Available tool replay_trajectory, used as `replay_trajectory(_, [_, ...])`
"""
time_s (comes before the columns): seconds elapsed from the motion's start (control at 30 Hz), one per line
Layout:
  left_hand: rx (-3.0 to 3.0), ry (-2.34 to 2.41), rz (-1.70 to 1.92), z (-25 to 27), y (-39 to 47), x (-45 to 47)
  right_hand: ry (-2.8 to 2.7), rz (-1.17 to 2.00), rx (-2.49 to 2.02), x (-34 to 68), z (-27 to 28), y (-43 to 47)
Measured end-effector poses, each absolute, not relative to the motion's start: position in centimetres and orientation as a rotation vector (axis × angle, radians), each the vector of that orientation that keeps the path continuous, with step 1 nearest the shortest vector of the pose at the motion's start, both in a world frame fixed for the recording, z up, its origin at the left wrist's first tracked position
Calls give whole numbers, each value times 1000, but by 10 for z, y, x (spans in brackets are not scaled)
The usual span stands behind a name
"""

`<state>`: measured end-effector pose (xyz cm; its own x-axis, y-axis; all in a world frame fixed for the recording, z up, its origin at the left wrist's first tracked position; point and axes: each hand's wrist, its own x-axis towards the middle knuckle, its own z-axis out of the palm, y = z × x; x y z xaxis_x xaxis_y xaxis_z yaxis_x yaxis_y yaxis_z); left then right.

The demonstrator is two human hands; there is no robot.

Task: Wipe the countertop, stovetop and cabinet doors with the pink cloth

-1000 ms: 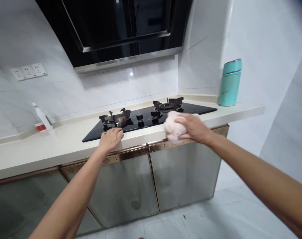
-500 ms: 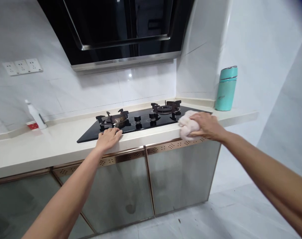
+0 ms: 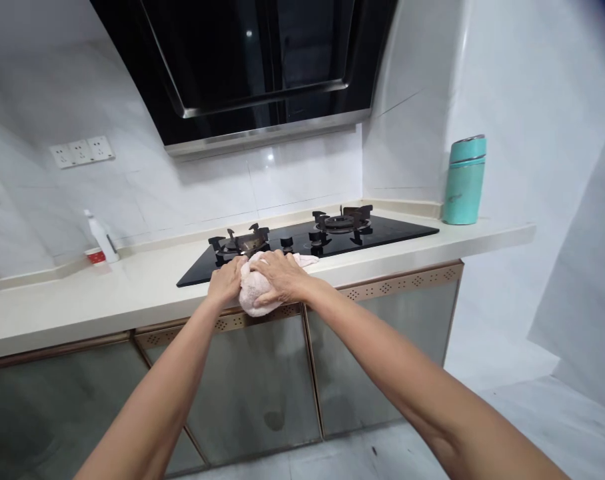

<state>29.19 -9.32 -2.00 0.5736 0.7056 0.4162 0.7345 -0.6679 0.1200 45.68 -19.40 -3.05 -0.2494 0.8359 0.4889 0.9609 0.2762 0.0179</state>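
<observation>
My right hand (image 3: 281, 275) is wrapped over a bunched pale pink cloth (image 3: 256, 292), pressing it to the front edge of the white countertop (image 3: 372, 268). One end of the cloth trails to the right beside the hand, and its lower part hangs over the edge. My left hand (image 3: 226, 280) lies on the counter edge just left of the cloth, fingers stretched forward, its fingertips close against it. Behind both hands is the black gas cooktop (image 3: 390, 229), with two burners and two knobs. The left burner (image 3: 237, 241) stands just beyond my left hand.
A black range hood (image 3: 262, 87) overhangs the cooktop. On the right end of the counter stands a turquoise flask (image 3: 464, 183). At the left are a white bottle (image 3: 102, 239) and a small red cup (image 3: 94, 255). Cabinet doors (image 3: 252, 387) are below.
My right hand has slid the cloth leftward along the counter edge, from the cooktop's right side to beside my left hand. My left hand stays at the counter edge, and the view has shifted slightly.
</observation>
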Motion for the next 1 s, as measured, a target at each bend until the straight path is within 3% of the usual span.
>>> replay_trajectory(0.13, [-2687, -1189, -643, -24, -97, 294, -2077, -221, -1578, 500, -25, -211])
replay_trajectory(0.5, [-2613, -1093, -998, -9, -116, 304, -1978, -332, -1949, 524, -41, -218])
replay_trajectory(0.63, [-2624, -713, -694, -20, -151, 332, -2016, -216, -1930, 535, -30, -217])
replay_trajectory(0.73, [-2507, -743, -508, -31, -168, 352, -1974, -74, -1879, 557, -23, -215])
replay_trajectory(0.9, [-2387, -787, -524, -40, -174, 360, -1593, -364, -2185, 591, -35, -203])
replay_trajectory(1.0, [-2367, -755, -628, -47, -171, 355, -1574, -325, -2245, 601, -44, -194])
